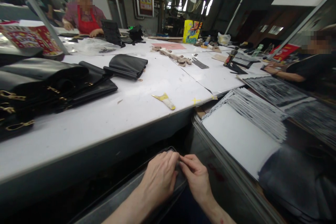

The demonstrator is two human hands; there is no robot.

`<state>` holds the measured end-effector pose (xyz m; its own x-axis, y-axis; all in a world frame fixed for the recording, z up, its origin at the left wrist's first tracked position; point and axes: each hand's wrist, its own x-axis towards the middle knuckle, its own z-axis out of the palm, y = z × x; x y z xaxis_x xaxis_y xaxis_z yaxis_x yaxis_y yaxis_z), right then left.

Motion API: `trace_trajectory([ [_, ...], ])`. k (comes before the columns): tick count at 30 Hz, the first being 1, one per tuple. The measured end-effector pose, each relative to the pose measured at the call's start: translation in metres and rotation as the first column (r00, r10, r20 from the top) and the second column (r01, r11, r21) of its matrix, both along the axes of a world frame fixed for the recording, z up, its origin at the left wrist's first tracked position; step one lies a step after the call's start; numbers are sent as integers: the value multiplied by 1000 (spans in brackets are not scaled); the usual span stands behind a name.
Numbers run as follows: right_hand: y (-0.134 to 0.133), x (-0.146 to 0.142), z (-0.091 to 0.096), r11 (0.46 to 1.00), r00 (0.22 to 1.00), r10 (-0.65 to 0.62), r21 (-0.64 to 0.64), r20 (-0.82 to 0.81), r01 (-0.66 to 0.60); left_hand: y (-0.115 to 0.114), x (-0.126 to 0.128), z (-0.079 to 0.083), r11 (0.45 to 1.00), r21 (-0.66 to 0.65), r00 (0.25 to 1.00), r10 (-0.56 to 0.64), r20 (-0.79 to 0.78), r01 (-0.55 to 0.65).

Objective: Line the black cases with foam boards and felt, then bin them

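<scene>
In the head view, both forearms extend from the bottom edge and converge; the left hand (160, 171) arches knuckles-up, the right hand (195, 173) angles inward. Each grip pinches the far end of a dark piece (126, 188) below the counter (136, 108). The left fingertips are hidden.

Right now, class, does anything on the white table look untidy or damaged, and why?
Yes: the beige strips lie crumpled on the white table, like strewn scraps. Nearer the front edge, the yellow-and-white piece has patchy color, perhaps from wear.
</scene>
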<state>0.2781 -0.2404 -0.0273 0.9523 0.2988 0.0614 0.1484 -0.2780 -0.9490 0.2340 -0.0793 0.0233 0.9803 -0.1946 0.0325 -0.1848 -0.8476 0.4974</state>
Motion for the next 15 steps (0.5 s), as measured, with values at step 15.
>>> trace_trajectory([
  [15, 4, -24, 17, 877, 862, 340, -457, 376, -146, 2, 1, -7, 996, 48, 995, -84, 54, 81],
])
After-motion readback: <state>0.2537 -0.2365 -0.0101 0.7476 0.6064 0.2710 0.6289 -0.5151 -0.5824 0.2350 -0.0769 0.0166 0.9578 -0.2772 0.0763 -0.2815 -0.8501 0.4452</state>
